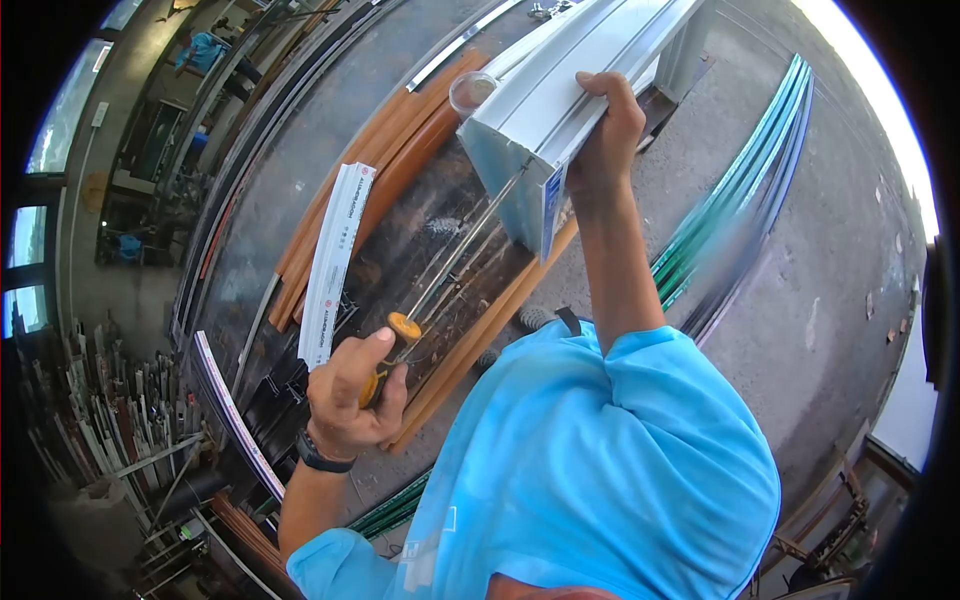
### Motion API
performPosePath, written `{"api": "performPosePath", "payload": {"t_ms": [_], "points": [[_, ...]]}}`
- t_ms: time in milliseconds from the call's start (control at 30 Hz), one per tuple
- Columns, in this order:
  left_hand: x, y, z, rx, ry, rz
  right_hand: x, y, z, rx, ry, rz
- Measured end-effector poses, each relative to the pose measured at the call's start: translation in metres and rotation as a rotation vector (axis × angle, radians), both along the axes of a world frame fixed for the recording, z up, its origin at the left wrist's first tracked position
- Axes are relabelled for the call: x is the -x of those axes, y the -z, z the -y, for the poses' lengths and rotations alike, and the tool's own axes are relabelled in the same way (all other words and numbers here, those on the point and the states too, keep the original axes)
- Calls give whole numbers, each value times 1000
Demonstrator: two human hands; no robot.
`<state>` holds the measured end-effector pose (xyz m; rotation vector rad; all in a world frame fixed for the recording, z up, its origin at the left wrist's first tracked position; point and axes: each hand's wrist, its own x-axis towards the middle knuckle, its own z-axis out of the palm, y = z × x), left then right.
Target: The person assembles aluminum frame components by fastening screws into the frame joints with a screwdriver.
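My left hand (355,390), with a dark watch at its wrist, is closed around the yellow handle of a long screwdriver (405,328). The thin metal shaft slants up and right, and its tip meets the end corner of a white metal profile frame (575,85). Gripping the right side of this frame is my right hand (612,125), thumb on top. A blue label (551,205) shows on the frame's near edge. Beside the frame's left corner is a small round clear container (472,93).
Brown profiles (400,150) and a printed white strip (337,262) lie on the dark bench. Green wrapped profiles (740,180) rest on the floor at right. Many upright offcuts (130,420) stand at left. A person in blue (203,50) is far off at upper left.
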<state>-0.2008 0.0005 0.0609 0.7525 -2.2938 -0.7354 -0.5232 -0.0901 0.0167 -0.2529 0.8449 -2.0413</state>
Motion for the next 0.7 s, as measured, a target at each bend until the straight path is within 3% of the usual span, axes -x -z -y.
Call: {"api": "performPosePath", "payload": {"t_ms": [100,233,367,467,500,600,667,700], "points": [[-2,-9,9,268,54,169,7,-1,5,35,-23,13],[-1,-4,-23,-1468,-108,-863,10,-1,0,30,-35,11],[5,-11,-22,-1611,-86,-791,3,0,0,7,-8,10],[5,-8,4,13,16,103,1,-4,2,8,20,11],[-4,-12,0,92,-20,271,1,-5,2,12,37,14],[8,-12,-6,91,-77,220,5,-5,4,8,51,42],[15,2,-6,-521,-14,-351,5,-14,-3,-15,40,54],[11,7,-15,-1132,-9,-738,6,-16,-6,-27,37,61]]}}
